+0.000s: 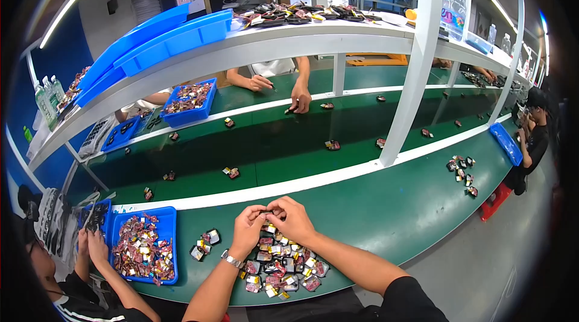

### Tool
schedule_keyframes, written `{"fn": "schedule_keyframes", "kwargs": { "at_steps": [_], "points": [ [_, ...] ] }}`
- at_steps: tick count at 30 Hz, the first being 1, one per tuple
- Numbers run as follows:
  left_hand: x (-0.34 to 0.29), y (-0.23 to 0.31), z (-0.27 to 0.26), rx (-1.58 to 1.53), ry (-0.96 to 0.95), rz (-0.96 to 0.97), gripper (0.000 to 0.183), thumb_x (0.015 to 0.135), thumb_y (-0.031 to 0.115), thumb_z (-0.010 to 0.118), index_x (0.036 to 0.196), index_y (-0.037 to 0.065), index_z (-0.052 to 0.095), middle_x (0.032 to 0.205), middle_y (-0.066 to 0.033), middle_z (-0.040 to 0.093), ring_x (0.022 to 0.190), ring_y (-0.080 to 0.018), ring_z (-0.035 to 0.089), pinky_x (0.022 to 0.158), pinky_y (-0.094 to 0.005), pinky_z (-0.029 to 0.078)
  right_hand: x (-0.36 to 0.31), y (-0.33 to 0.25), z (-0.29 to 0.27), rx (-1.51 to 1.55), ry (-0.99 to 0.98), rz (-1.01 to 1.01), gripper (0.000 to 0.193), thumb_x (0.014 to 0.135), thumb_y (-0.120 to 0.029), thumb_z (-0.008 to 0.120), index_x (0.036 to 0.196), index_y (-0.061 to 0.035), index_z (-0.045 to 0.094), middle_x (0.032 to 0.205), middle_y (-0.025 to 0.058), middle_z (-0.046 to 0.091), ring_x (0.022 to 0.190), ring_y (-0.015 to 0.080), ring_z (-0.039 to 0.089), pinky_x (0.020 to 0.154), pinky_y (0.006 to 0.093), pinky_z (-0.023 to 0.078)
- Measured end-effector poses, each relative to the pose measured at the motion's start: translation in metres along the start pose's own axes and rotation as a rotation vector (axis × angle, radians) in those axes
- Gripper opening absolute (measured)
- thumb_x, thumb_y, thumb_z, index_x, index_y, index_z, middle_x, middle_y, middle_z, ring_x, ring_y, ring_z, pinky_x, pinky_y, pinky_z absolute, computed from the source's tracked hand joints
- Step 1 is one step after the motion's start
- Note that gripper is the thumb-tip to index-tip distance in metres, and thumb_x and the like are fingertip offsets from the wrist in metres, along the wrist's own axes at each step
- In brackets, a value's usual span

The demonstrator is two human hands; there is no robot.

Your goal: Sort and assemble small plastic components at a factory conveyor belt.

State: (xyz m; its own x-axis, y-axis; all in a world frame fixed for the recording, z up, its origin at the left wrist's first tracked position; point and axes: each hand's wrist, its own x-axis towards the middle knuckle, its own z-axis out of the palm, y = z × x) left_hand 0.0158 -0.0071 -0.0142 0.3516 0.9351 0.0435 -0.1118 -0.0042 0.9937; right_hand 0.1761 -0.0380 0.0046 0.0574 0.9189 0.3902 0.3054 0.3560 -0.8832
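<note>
My left hand (246, 229) and my right hand (293, 222) meet over the green bench, fingertips pinched together on a small black plastic part (266, 212). Most of that part is hidden by the fingers. Right below them, between my forearms, lies a pile of small black-cased electronic units (283, 266) with red wires and yellow and white labels. A few similar units (205, 245) sit in a loose group left of my left wrist. Farther left, a blue tray (175, 243) holds a heap of small red, white and yellow wired pieces.
Beyond a white rail (313, 184), a dark green conveyor belt (283, 156) carries scattered units. Above it runs a white shelf (301, 35) with blue trays and more units; its post (416, 68) stands right of centre. Co-workers sit at left, opposite and far right.
</note>
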Motion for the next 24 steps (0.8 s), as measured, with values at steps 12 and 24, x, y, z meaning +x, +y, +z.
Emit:
{"fn": "schedule_keyframes", "kwargs": {
  "at_steps": [12,24],
  "points": [
    [0.000,-0.002,-0.002,-0.027,-0.044,0.139,0.023,0.095,0.000,0.053,0.118,-0.005,0.054,0.111,-0.0106,0.063,0.100,-0.0133,0.061,0.084,-0.0249,0.051,-0.004,-0.010,0.000,-0.115,0.007,-0.093,0.022,0.083,-0.005,0.069,0.104,-0.0001,0.062,0.094,0.0111,0.063,0.072,0.0184,0.066,0.065,0.0289,0.054],
    [-0.002,0.008,-0.006,-0.148,-0.129,-0.014,0.033,0.093,-0.001,0.055,0.125,-0.002,0.051,0.114,-0.0074,0.062,0.097,-0.0106,0.061,0.080,-0.0234,0.053,-0.001,-0.005,-0.005,-0.310,0.056,-0.358,0.013,0.079,-0.004,0.070,0.092,-0.0041,0.066,0.099,0.0094,0.063,0.076,0.0253,0.067,0.067,0.0339,0.055]
  ]
}}
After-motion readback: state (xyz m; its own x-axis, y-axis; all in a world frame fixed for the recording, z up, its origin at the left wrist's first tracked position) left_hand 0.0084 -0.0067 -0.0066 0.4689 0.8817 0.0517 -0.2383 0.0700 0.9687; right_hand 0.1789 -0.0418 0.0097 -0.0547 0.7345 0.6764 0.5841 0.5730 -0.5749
